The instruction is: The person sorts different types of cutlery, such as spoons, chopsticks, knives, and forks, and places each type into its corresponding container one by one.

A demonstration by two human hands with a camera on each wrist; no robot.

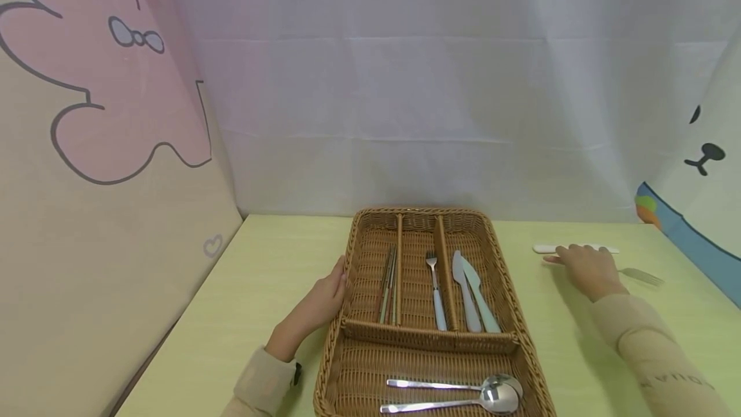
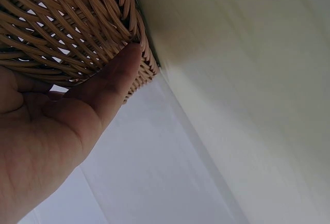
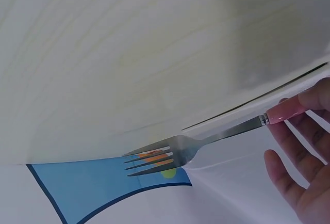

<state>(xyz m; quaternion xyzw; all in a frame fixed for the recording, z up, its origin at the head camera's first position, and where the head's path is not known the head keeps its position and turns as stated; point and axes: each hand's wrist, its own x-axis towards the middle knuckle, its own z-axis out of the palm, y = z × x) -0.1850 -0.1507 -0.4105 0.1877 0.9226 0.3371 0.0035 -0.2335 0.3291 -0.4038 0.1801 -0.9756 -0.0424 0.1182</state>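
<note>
In the head view, my right hand [image 1: 590, 270] is low over the right part of the table. It pinches a fork [image 3: 185, 149] by its pink handle [image 3: 284, 112], between thumb and fingers. The fork's steel tines point away to the right. Just behind that hand lies a slim white piece [image 1: 544, 249], partly covered; its kind is unclear. My left hand [image 1: 315, 304] rests on the outer left wall of a brown wicker cutlery basket [image 1: 428, 336]. In the left wrist view, one straight finger [image 2: 111, 82] lies along the weave; other fingers are partly hidden.
The basket's compartments hold chopsticks [image 1: 386, 285], a blue-handled fork [image 1: 437, 295], two knives [image 1: 466, 291] and two spoons [image 1: 499, 398]. Pale yellow-green table [image 1: 278, 243] surrounds it. White curtain [image 1: 405, 114] stands at the back, with printed cloth at both sides.
</note>
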